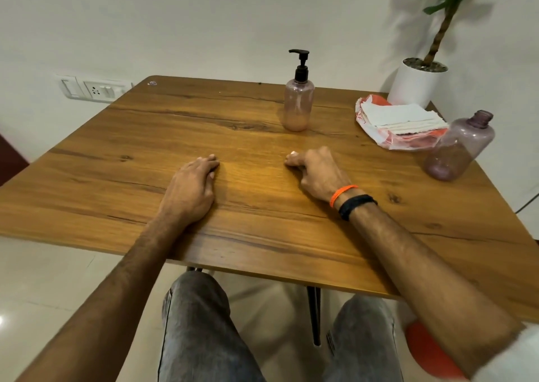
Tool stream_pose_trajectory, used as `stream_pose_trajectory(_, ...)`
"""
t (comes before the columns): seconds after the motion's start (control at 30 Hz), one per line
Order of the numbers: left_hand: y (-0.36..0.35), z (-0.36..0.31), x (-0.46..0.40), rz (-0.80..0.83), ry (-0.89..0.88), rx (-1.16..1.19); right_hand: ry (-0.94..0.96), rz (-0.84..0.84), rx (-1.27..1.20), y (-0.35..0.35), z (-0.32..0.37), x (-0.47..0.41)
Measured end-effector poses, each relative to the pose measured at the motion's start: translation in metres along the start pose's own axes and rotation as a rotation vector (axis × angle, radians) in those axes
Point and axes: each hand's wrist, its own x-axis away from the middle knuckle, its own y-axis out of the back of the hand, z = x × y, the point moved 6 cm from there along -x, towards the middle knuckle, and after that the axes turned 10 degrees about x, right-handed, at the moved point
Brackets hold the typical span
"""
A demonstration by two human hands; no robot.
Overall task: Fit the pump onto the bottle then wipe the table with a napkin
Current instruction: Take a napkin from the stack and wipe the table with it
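Two bottles sit on the wooden table (122, 137): a pinkish translucent pump bottle (298, 104) near the far edge, its black pump (301, 67) seated on the neck, and a purple open-necked bottle (459, 148) w/o any pump by the right edge. Your left hand (191, 189) and right hand (316, 174) rest on the tabletop near the front edge, fingers loosely curled, gripping nothing, well apart from both bottles. Judging by that, you haven't begun step 1, or the pump is to move over to the purple bottle; can't tell which. Next move prob. calls for one hand steadying a bottle body while the other turns the pump collar. Bottles look like smooth round-shouldered plastic, the pink one w/ pale liquid in its lower part. White paper napkins (399, 116), flat, stacked, rough-edged, lie on a crinkly red-and-white plastic wrapper (408, 141) toward the far right corner, just behind the purple bottle; grab one for the wipe afterward. Tabletop is grained, glossy.
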Motion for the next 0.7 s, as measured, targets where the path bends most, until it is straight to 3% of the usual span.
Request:
stream_pose_trajectory(0.2,-0.002,0.003,-0.001,-0.009,0.0,-0.003,0.394,0.039,-0.136,-0.004,0.091,0.085)
stream_pose_trajectory(0.27,-0.002,0.004,-0.001,-0.016,0.002,-0.012,0.448,0.088,-0.203,-0.004,0.103,0.098)
stream_pose_trajectory(0.4,-0.003,0.005,0.0,-0.007,0.001,-0.009,0.279,-0.035,-0.341,0.012,0.073,0.078)
stream_pose_trajectory(0.53,-0.002,0.003,0.001,-0.02,0.001,-0.007,0.004,-0.195,-0.183,0.023,0.006,0.026)
stream_pose_trajectory(0.6,-0.002,0.002,0.001,-0.018,-0.001,-0.009,-0.077,-0.13,-0.061,0.018,-0.02,0.007)
stream_pose_trajectory(0.7,-0.003,0.002,0.001,-0.008,-0.004,-0.007,-0.057,-0.035,0.056,0.004,-0.027,0.004)
